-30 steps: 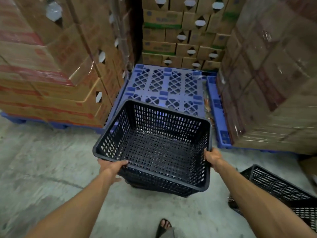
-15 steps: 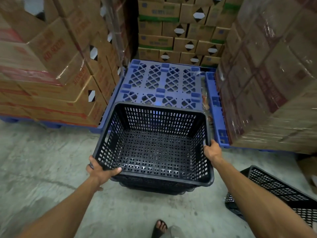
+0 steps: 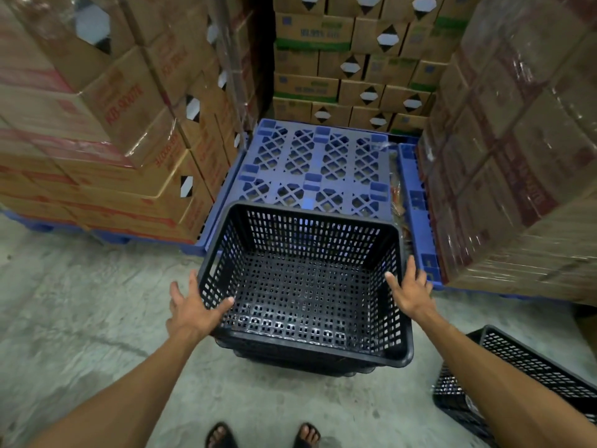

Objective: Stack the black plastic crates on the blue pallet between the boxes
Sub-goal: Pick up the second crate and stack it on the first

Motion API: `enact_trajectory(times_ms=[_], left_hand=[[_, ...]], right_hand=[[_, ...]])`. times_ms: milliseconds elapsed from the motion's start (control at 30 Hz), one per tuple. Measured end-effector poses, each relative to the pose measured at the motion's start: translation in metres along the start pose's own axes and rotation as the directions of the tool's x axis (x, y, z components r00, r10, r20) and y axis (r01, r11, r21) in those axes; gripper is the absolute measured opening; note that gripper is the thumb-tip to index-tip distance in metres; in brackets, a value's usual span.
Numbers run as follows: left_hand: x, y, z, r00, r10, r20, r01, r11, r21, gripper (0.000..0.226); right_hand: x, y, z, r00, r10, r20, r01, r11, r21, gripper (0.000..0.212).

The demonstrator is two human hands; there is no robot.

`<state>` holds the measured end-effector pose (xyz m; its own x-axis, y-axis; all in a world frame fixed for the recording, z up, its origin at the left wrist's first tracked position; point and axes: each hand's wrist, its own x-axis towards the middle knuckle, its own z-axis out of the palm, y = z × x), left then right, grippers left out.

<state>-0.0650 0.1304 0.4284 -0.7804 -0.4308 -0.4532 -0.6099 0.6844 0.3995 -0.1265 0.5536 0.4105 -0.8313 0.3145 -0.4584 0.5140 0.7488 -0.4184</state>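
Between my two hands sits the black crate point(image 3: 307, 286), open side up, its far edge over the near edge of the blue pallet point(image 3: 315, 169) and its near part above the concrete floor point(image 3: 80, 318). My left hand point(image 3: 190, 310) is spread open at the crate's left wall, thumb over the rim, grip released. My right hand point(image 3: 408, 291) lies open, fingers splayed against the right rim, likewise released. Beyond my grip the pallet runs between stacked cardboard boxes point(image 3: 106, 124). A second black crate point(image 3: 529, 379) lies on the floor to the right of my right forearm.
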Motion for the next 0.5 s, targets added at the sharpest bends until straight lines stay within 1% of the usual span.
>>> enact_trajectory(times_ms=[67, 100, 167, 200, 233, 267, 333, 367, 400, 433, 500], left_hand=[[0.017, 0.015, -0.013, 0.990, 0.110, -0.089, -0.108, 0.994, 0.032, 0.107], [0.028, 0.023, -0.020, 0.979, 0.161, -0.121, -0.156, 0.987, 0.048, 0.103], [0.051, 0.038, -0.030, 0.955, 0.248, -0.164, -0.236, 0.968, 0.086, 0.094], [0.063, 0.043, -0.032, 0.944, 0.283, -0.170, -0.266, 0.957, 0.115, 0.091], [0.075, 0.043, -0.031, 0.937, 0.308, -0.167, -0.284, 0.947, 0.153, 0.089], [0.087, 0.040, -0.025, 0.934, 0.324, -0.149, -0.294, 0.935, 0.197, 0.087], [0.105, 0.026, -0.008, 0.941, 0.330, -0.080, -0.298, 0.916, 0.268, 0.084], [0.107, 0.015, 0.000, 0.940, 0.335, -0.060, -0.310, 0.917, 0.251, 0.082], [0.110, 0.005, 0.009, 0.934, 0.352, -0.063, -0.331, 0.918, 0.218, 0.082], [0.111, -0.001, 0.014, 0.922, 0.379, -0.082, -0.355, 0.911, 0.210, 0.081], [0.119, 0.001, 0.013, 0.904, 0.419, -0.088, -0.382, 0.882, 0.277, 0.081]], right_hand=[[-0.002, -0.015, -0.013, 0.982, -0.117, -0.146, 0.109, 0.992, -0.059, 0.079], [-0.001, -0.024, -0.019, 0.955, -0.175, -0.241, 0.163, 0.984, -0.070, 0.075], [-0.001, -0.039, -0.028, 0.873, -0.252, -0.418, 0.240, 0.967, -0.082, 0.066], [-0.001, -0.043, -0.027, 0.836, -0.274, -0.476, 0.253, 0.961, -0.110, 0.063], [0.000, -0.042, -0.024, 0.818, -0.287, -0.498, 0.249, 0.958, -0.143, 0.062], [0.003, -0.036, -0.017, 0.820, -0.286, -0.496, 0.231, 0.958, -0.171, 0.063], [0.009, -0.016, 0.006, 0.892, -0.218, -0.397, 0.156, 0.971, -0.183, 0.071], [0.009, -0.004, 0.017, 0.930, -0.176, -0.322, 0.126, 0.978, -0.169, 0.076], [0.012, 0.007, 0.029, 0.951, -0.146, -0.271, 0.108, 0.983, -0.150, 0.079], [0.015, 0.013, 0.035, 0.957, -0.135, -0.258, 0.104, 0.986, -0.134, 0.080], [0.021, 0.012, 0.033, 0.950, -0.146, -0.275, 0.108, 0.983, -0.149, 0.079]])
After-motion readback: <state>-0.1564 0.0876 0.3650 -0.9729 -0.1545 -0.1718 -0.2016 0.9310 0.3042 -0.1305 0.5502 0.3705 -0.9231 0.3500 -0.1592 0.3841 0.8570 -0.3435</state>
